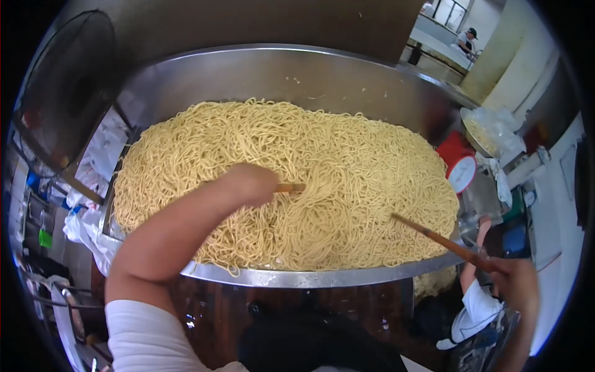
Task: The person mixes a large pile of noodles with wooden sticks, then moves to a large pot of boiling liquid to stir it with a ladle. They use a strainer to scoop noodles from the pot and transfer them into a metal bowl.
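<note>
A broad heap of yellow noodles (365, 161) fills a long metal tray (297, 278) in front of me. My left hand (251, 185) reaches over the middle of the heap, closed around a wooden stick (290, 187) whose end shows among the noodles. Off the tray's right front corner, my right hand (519, 279) grips a second wooden stick (443, 240). That stick slants up and left across the tray rim, its darker tip over the noodles at the right. Parts of both sticks are hidden inside my fingers.
A large fan (68, 93) stands at the left. Beside the tray's right end are a red dial scale (460, 170) and a bowl with plastic wrap (480, 136). Another person's white sleeve (480, 307) shows close by at lower right; a person (465, 42) is far behind.
</note>
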Tool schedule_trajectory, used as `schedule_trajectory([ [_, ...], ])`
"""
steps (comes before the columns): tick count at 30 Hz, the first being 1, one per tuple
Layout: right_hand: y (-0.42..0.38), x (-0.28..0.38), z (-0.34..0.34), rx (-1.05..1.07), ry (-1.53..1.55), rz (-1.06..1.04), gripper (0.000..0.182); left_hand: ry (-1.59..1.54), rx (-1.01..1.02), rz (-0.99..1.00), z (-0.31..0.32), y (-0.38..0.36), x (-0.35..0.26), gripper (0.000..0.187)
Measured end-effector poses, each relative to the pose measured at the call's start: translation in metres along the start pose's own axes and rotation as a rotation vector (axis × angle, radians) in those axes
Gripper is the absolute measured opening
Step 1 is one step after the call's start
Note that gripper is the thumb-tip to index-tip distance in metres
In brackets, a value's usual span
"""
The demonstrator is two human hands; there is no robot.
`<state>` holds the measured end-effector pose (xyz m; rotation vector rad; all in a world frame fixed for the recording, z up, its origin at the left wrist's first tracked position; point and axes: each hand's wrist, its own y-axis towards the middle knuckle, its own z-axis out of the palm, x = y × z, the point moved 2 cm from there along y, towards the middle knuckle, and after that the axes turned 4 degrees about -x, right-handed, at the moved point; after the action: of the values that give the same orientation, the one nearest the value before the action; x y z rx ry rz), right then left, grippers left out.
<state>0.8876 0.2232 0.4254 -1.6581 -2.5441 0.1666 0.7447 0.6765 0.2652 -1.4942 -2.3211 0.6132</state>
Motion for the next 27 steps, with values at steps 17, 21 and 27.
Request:
schedule_trajectory([
  [17, 0.162, 0.093, 0.09, -0.201, -0.192, -0.527, 0.024, -0.169, -0.105, -0.305, -0.017, 0.012, 0.039, 0.023],
  [21, 0.033, 0.009, -0.048, 0.009, 0.002, -0.274, 0.025, -0.223, -0.249, 0.099, 0.003, 0.102, -0.048, 0.034],
  [27, 0.131, 0.05, 0.089, 0.046, -0.015, -0.443, 0.031, -0.815, -0.55, 0.289, 0.016, 0.083, -0.07, 0.024],
])
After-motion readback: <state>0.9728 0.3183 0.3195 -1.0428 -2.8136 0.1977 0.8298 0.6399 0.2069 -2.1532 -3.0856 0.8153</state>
